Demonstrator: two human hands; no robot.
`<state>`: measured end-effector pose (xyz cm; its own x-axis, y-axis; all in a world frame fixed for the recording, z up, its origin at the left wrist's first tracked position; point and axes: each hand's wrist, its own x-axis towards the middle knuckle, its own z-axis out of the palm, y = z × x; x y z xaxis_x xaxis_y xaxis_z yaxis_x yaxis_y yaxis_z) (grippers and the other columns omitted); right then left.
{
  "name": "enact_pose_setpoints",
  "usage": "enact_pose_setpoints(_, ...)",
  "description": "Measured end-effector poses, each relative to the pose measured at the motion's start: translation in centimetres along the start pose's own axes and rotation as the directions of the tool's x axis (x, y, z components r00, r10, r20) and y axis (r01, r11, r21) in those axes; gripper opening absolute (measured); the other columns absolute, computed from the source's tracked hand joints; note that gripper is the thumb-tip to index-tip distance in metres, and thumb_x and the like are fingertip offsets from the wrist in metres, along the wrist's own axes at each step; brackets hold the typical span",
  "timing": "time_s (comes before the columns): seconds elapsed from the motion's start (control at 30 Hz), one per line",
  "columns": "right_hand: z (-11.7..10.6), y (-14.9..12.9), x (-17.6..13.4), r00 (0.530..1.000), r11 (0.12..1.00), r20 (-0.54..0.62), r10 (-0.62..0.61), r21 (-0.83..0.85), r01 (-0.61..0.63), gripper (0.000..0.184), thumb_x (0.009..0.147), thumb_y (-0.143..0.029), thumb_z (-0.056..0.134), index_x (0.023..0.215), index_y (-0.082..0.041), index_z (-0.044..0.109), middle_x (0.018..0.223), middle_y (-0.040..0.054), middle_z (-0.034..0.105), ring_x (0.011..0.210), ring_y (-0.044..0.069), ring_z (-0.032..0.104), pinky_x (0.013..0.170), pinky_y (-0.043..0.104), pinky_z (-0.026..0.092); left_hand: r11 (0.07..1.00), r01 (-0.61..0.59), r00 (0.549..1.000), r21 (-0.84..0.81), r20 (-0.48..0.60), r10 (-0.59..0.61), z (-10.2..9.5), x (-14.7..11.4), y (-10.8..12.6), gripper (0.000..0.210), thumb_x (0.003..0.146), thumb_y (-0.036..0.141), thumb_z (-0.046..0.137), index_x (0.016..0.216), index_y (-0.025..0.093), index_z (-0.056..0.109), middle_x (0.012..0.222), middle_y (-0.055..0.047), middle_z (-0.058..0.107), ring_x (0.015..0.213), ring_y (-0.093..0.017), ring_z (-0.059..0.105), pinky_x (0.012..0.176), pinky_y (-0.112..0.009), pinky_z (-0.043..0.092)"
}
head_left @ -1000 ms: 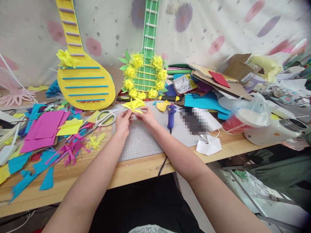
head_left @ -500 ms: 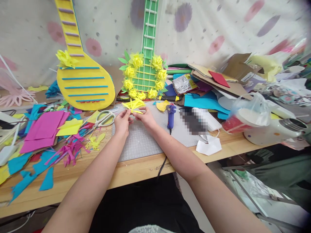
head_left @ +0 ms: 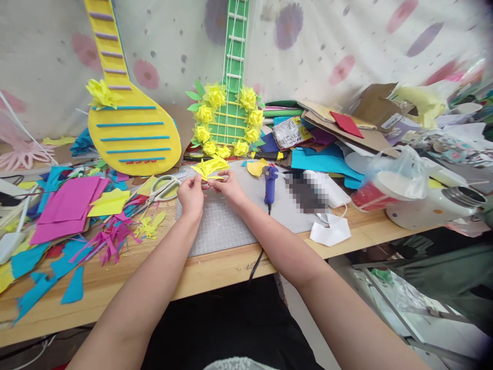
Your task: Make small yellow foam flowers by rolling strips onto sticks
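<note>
Between my two hands is a yellow paper flower (head_left: pixel 210 167) with pointed petals, held above the back of the grey cutting mat (head_left: pixel 223 221). My left hand (head_left: pixel 191 195) pinches its near left edge, and my right hand (head_left: pixel 230 188) pinches the near right edge. Right of the hands, a blue glue gun (head_left: pixel 270 187) rests on the mat. Scissors with pale handles (head_left: pixel 165 187) lie to the left. Behind stands a green guitar-shaped craft (head_left: pixel 231 123) ringed with yellow flowers. A yellow lute-shaped craft (head_left: pixel 134 131) with blue strips leans at the left.
Paper scraps (head_left: pixel 69 205) in magenta, yellow and blue cover the left side of the wooden table (head_left: pixel 239 267). Stacked coloured sheets (head_left: pixel 327 159), a bagged cup (head_left: pixel 389 187) and a white flask (head_left: pixel 431 208) stand at the right. The glue gun's cord (head_left: pixel 257 264) hangs over the front edge.
The yellow flower has tilted and its petals look more bunched between my fingers. Both hands keep their pinch and have shifted only slightly.
</note>
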<state>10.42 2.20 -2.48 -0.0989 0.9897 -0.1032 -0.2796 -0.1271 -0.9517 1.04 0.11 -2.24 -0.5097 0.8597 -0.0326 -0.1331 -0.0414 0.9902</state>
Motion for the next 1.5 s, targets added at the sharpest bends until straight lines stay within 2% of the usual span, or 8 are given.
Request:
enact_pose_setpoints(0.23, -0.2, 0.1, -0.3, 1.000, 0.998, 0.011, -0.023, -0.052, 0.024, 0.045, 0.059, -0.019, 0.073, 0.087, -0.021, 0.038, 0.054, -0.0110, 0.057, 0.045, 0.006, 0.052, 0.052, 0.021, 0.044, 0.999, 0.034, 0.999, -0.001, 0.001, -0.034, -0.2, 0.3, 0.0, 0.019, 0.074, 0.032, 0.057, 0.078, 0.014, 0.061, 0.070, -0.003, 0.065, 0.045, -0.009, 0.055, 0.038, -0.017, 0.034)
enact_pose_setpoints(0.43, -0.3, 0.0, -0.2, 1.000, 0.995, 0.007, -0.023, -0.093, 0.024, 0.037, 0.067, -0.018, 0.066, 0.089, -0.022, 0.037, 0.057, -0.0098, 0.060, 0.049, 0.007, 0.055, 0.055, 0.021, 0.045, 0.996, 0.006, 1.000, 0.089, 0.012, -0.007, -0.6, 1.1, -0.4, 0.034, 0.079, 0.047, 0.048, 0.080, 0.015, 0.060, 0.065, -0.002, 0.060, 0.044, -0.009, 0.050, 0.041, -0.021, 0.035)
enact_pose_setpoints(0.53, -0.5, -0.1, 0.0, 0.999, 0.994, -0.035, -0.025, -0.105, 0.021, 0.034, 0.069, -0.017, 0.064, 0.087, -0.022, 0.035, 0.057, -0.0094, 0.060, 0.050, 0.007, 0.056, 0.055, 0.021, 0.045, 0.958, -0.155, 0.986, 0.242, -0.019, 0.165, -1.1, 1.6, -0.4, 0.037, 0.081, 0.050, 0.044, 0.078, 0.016, 0.059, 0.057, 0.001, 0.051, 0.049, -0.010, 0.048, 0.051, -0.023, 0.038)
enact_pose_setpoints(0.63, -0.7, 0.0, 0.2, 0.996, 0.993, -0.074, -0.044, -0.112, 0.036, 0.034, 0.069, -0.019, 0.064, 0.086, -0.022, 0.034, 0.060, -0.0082, 0.061, 0.051, 0.008, 0.057, 0.054, 0.021, 0.045, 0.837, -0.326, 0.923, 0.439, -0.044, 0.383, -1.5, 1.6, -0.3, 0.025, 0.071, 0.040, 0.060, 0.082, 0.018, 0.054, 0.064, 0.003, 0.049, 0.061, -0.011, 0.050, 0.064, -0.025, 0.041)
enact_pose_setpoints(0.73, -0.8, 0.2, 0.3, 0.993, 0.990, -0.100, -0.064, -0.130, 0.050, 0.036, 0.069, -0.021, 0.065, 0.086, -0.023, 0.033, 0.059, -0.0077, 0.061, 0.049, 0.008, 0.057, 0.050, 0.020, 0.044, 0.715, -0.443, 0.867, 0.540, 0.055, 0.496, -1.6, 1.1, -0.4, 0.032, 0.062, 0.029, 0.068, 0.086, 0.020, 0.048, 0.081, 0.001, 0.054, 0.074, -0.013, 0.052, 0.070, -0.026, 0.041)
enact_pose_setpoints(0.9, -0.9, 0.4, 0.4, 0.992, 0.981, -0.080, -0.093, -0.176, 0.078, 0.039, 0.067, -0.026, 0.066, 0.086, -0.023, 0.032, 0.060, -0.0076, 0.062, 0.046, 0.008, 0.056, 0.047, 0.019, 0.043, 0.696, -0.430, 0.892, 0.575, 0.152, 0.426, -1.3, 0.4, -0.6, 0.033, 0.066, 0.031, 0.065, 0.090, 0.021, 0.045, 0.087, 0.000, 0.059, 0.068, -0.013, 0.056, 0.062, -0.026, 0.040)
enact_pose_setpoints(1.1, -0.8, 0.7, 0.4, 0.985, 0.954, -0.030, -0.168, -0.258, 0.155, 0.038, 0.065, -0.030, 0.067, 0.084, -0.023, 0.035, 0.060, -0.0091, 0.060, 0.046, 0.007, 0.055, 0.047, 0.019, 0.042, 0.590, -0.482, 0.838, 0.647, 0.144, 0.526, -1.4, 0.7, -0.6, 0.027, 0.070, 0.024, 0.058, 0.093, 0.021, 0.045, 0.085, -0.002, 0.059, 0.075, -0.017, 0.058, 0.069, -0.029, 0.042)
enact_pose_setpoints(1.5, -0.5, 0.8, 0.3, 0.953, 0.872, 0.064, -0.295, -0.390, 0.297, 0.034, 0.064, -0.033, 0.067, 0.078, -0.021, 0.039, 0.066, -0.0070, 0.052, 0.054, 0.006, 0.047, 0.056, 0.022, 0.039, 0.641, -0.463, 0.864, 0.612, 0.150, 0.481, -1.4, 1.1, -0.7, 0.033, 0.069, 0.019, 0.058, 0.097, 0.021, 0.041, 0.090, -0.002, 0.060, 0.069, -0.016, 0.060, 0.065, -0.029, 0.043)
